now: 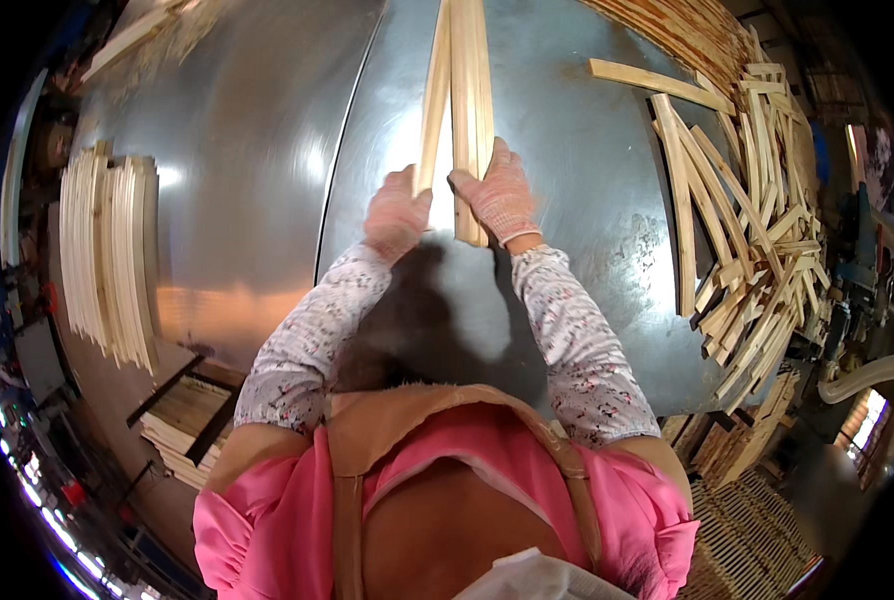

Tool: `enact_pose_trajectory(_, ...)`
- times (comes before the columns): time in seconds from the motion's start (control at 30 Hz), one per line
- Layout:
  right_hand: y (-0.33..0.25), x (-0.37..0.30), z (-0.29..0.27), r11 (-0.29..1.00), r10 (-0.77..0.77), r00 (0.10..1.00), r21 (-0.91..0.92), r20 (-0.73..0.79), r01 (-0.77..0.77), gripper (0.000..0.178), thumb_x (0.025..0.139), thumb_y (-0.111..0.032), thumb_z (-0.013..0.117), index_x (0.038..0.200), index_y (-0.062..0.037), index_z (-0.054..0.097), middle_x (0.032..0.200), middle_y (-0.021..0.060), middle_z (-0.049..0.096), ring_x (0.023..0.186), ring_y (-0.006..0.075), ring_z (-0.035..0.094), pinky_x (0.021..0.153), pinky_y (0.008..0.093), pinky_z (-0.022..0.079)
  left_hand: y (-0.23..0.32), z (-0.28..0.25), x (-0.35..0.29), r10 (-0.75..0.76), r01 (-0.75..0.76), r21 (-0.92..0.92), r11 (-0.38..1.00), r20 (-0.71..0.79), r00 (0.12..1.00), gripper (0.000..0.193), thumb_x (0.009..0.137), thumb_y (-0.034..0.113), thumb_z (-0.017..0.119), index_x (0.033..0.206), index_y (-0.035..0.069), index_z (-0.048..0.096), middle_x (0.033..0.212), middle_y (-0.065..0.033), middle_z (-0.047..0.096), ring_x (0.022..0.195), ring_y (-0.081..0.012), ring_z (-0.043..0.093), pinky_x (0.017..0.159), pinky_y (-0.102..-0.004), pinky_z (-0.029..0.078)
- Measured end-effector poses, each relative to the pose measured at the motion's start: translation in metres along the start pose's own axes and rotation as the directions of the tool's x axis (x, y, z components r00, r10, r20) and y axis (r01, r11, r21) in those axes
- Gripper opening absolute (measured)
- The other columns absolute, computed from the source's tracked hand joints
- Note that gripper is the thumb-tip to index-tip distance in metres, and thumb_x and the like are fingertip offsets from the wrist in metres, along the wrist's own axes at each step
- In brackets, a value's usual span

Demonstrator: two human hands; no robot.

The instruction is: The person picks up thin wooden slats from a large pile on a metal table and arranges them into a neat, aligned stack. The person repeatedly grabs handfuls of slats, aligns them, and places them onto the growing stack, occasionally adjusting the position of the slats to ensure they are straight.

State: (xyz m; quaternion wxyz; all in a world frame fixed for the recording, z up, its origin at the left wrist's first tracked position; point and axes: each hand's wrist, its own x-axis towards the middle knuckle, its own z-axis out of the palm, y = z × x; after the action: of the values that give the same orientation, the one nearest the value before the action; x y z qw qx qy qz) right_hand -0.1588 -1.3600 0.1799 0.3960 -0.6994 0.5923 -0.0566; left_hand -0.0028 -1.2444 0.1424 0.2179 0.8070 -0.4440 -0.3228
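A: So, the left hand (399, 213), what did it have?

B: A narrow wooden strip (433, 110)! The gloved fingers were closed around its near end, and the rest of the strip ran out ahead, away from the body.

A: And over on the other side?

B: The right hand (500, 198) was gripping too, thumb across the top of a wider wooden piece (464, 120), fingers along its right edge. That one poked back past the hand, its near end lying closer to the body than the thumb did.

A: One piece or two?

B: Couldn't tell! A line ran down its length.

A: How did they sit together?

B: Like a slim wedge: a gap between them at the hands, narrowing to almost nothing toward the far ends. All of it was above the shiny metal tabletop (267, 120).

A: Anything else in the field?

B: Plenty! Well off to the left stood a neat stack of pale strips (107, 250), all lined up lengthwise. Well to the right, a jumbled pile of strips (767, 220) sprawled every which way.
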Motion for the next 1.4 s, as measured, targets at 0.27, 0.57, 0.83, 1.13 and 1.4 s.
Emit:
enact_pose_trajectory(0.27,0.034,0.001,0.065,0.976,-0.055,0.998,0.209,-0.007,0.055,0.083,0.091,-0.051,0.074,0.152,0.0033,0.057,0.142,0.0298,0.066,0.13,0.0427,0.066,0.113,0.0467,0.05,-0.008,-0.012,-0.032,0.015,0.057,-0.313,0.948,0.223,0.975,0.074,0.102,0.044,0.064,0.156,-0.004,0.049,0.135,-0.0274,0.07,0.127,-0.0373,0.068,0.111,-0.042,0.051)
enact_pose_trajectory(0.57,0.018,-0.013,0.024,0.938,0.141,0.978,0.296,0.151,-0.181,0.056,0.094,-0.03,0.067,0.138,0.0042,0.07,0.109,0.0201,0.079,0.088,0.0257,0.076,0.082,0.0371,0.06,-0.057,-0.017,-0.01,0.047,0.023,-0.357,0.934,0.185,0.982,0.054,0.099,0.03,0.063,0.144,0.001,0.065,0.122,-0.0239,0.077,0.116,-0.0355,0.073,0.104,-0.0403,0.055)
enact_pose_trajectory(0.83,-0.03,-0.056,0.016,0.91,0.007,0.984,0.408,-0.175,0.066,0.056,0.092,-0.034,0.072,0.13,0.0072,0.069,0.102,0.0221,0.078,0.089,0.0272,0.077,0.082,0.0392,0.059,-0.059,-0.093,-0.077,-0.151,0.099,-0.347,0.933,-0.127,0.98,0.044,0.1,0.026,0.059,0.135,0.001,0.069,0.116,-0.0239,0.077,0.104,-0.0369,0.075,0.097,-0.0467,0.058)
enact_pose_trajectory(1.13,-0.058,-0.067,0.126,0.885,-0.451,0.875,-0.037,0.174,0.464,0.044,0.101,-0.039,0.058,0.131,-0.0094,0.071,0.123,0.0216,0.073,0.116,0.0461,0.069,0.101,0.0506,0.055,-0.084,-0.075,-0.076,-0.11,0.106,0.247,0.963,0.001,0.994,0.072,0.096,0.04,0.068,0.155,0.003,0.053,0.131,-0.0219,0.067,0.119,-0.0377,0.069,0.102,-0.0475,0.057)
enact_pose_trajectory(1.4,0.0,-0.056,0.089,0.942,-0.193,0.95,-0.317,-0.246,0.109,0.086,0.086,-0.041,0.081,0.153,0.0043,0.051,0.154,0.0284,0.055,0.146,0.0464,0.048,0.124,0.0524,0.039,-0.155,-0.131,0.062,0.081,0.105,-0.983,0.15,0.118,0.99,0.06,0.094,0.018,0.071,0.147,-0.007,0.059,0.119,-0.0114,0.074,0.097,-0.021,0.073,0.09,-0.0341,0.06)
